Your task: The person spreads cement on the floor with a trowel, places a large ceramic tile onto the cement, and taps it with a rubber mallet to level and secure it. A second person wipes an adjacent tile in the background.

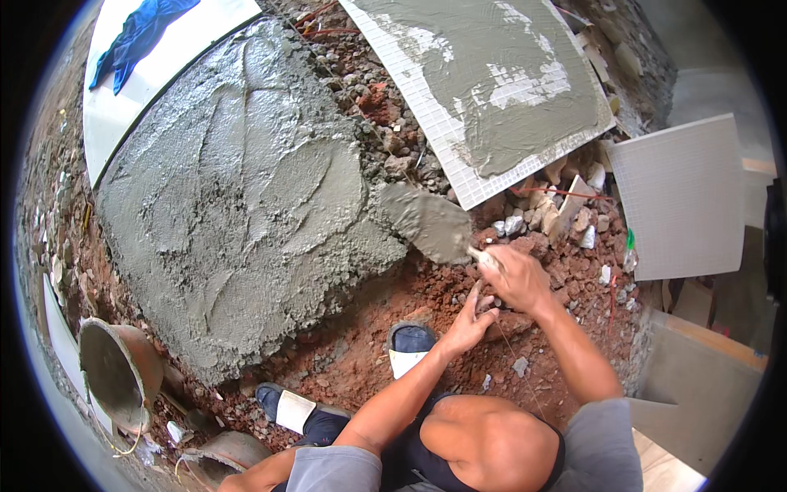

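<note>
My right hand (pixel 518 277) is closed round the handle of a trowel (pixel 430 223). Wet grey mortar covers its blade, which lies at the right edge of a spread mortar bed (pixel 238 197). Just below, my left hand (pixel 471 322) has its fingers bent close together; what they pinch, if anything, is hidden. A thin string (pixel 518 365) runs down from beside those fingers toward my knee. Beyond the trowel lies a large tile (pixel 471 190), back side up, with grey mortar spread over most of its gridded back.
A white tile (pixel 111 78) with a blue cloth (pixel 141 37) adjoins the bed's far left edge. Buckets (pixel 143 361) (pixel 234 449) stand at lower left. Another tile (pixel 684 197) leans at right. Red soil and rubble (pixel 393 156) lie between. My shoes (pixel 410 338) are close to the bed.
</note>
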A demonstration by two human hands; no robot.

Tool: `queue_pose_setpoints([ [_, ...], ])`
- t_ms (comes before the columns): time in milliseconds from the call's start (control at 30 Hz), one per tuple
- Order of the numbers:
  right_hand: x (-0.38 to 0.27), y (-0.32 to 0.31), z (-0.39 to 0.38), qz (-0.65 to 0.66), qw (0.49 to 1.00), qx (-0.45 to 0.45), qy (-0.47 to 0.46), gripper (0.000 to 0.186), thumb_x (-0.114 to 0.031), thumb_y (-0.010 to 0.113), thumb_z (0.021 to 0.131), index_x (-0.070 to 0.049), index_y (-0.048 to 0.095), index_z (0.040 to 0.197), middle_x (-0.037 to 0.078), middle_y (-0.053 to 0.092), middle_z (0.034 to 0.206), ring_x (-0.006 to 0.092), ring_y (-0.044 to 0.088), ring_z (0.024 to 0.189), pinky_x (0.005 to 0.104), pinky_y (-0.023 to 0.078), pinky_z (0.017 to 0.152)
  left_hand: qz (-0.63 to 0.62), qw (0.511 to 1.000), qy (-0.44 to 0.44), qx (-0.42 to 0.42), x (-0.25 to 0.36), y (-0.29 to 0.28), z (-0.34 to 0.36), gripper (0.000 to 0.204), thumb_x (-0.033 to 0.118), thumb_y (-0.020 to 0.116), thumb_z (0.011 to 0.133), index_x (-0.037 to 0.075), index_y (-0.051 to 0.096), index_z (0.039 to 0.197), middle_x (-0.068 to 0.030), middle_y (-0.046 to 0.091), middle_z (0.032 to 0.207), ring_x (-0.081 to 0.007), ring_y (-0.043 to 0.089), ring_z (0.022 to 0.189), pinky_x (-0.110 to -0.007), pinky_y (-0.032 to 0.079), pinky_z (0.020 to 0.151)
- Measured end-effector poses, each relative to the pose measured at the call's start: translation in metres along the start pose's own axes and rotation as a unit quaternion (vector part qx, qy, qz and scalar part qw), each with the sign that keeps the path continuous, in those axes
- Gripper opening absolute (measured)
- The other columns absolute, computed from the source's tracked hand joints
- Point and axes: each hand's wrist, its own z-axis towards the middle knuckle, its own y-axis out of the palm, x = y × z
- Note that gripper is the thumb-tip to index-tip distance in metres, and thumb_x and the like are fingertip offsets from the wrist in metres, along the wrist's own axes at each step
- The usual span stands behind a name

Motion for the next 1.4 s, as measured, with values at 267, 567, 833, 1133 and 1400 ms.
queue_pose_setpoints([
  [267,-0.004,-0.01,0.135,-0.096,0.989,-0.096,-0.063,0.044,-0.053,0.046,0.097,-0.009,0.053,0.094,0.014,0.064,0.077,0.0352,0.065,0.066,0.0466,0.053,0.059,-0.043,0.994,-0.079,0.055,0.001,0.001,0.007,0.084,0.016,0.06,0.094,0.004,0.002,0.154,-0.0251,0.045,0.141,-0.0256,0.052,0.123,-0.036,0.042,0.103],
  [567,0.025,0.031,-0.002,0.029,0.995,-0.059,-0.079,0.036,-0.045,0.053,0.096,-0.01,0.061,0.094,0.013,0.065,0.078,0.0317,0.065,0.071,0.045,0.052,0.06,-0.042,0.997,-0.045,0.048,-0.009,-0.005,0.003,0.065,0.012,0.054,0.097,0.007,0.017,0.151,-0.0126,0.055,0.13,-0.0188,0.062,0.102,-0.031,0.047,0.084],
  [833,0.042,0.003,-0.025,0.301,0.933,-0.064,0.187,0.034,-0.037,0.047,0.101,-0.006,0.061,0.096,0.001,0.055,0.069,0.0096,0.053,0.058,0.0276,0.047,0.051,-0.046,0.986,-0.143,0.069,0.011,-0.009,-0.025,0.048,0.022,0.053,0.097,-0.001,0.04,0.137,-0.0102,0.062,0.122,-0.0181,0.063,0.099,-0.032,0.047,0.084],
  [1133,0.032,0.015,0.016,0.284,0.929,-0.189,0.143,0.045,-0.044,0.041,0.101,-0.005,0.055,0.083,0.002,0.056,0.064,0.0128,0.056,0.052,0.0309,0.046,0.048,-0.075,0.979,-0.18,0.064,0.013,-0.017,-0.033,0.056,0.029,0.052,0.097,0.001,0.035,0.142,-0.0124,0.056,0.132,-0.0188,0.063,0.101,-0.035,0.049,0.086],
  [1400,0.054,-0.011,-0.065,0.353,0.884,-0.171,0.255,0.039,-0.04,0.047,0.101,-0.004,0.059,0.093,0.004,0.06,0.07,0.0126,0.059,0.056,0.0291,0.05,0.052,-0.011,0.972,-0.204,0.115,0.015,-0.021,-0.031,0.061,0.035,0.05,0.098,0.0,0.031,0.145,-0.0164,0.055,0.13,-0.0246,0.065,0.097,-0.039,0.054,0.077],
])
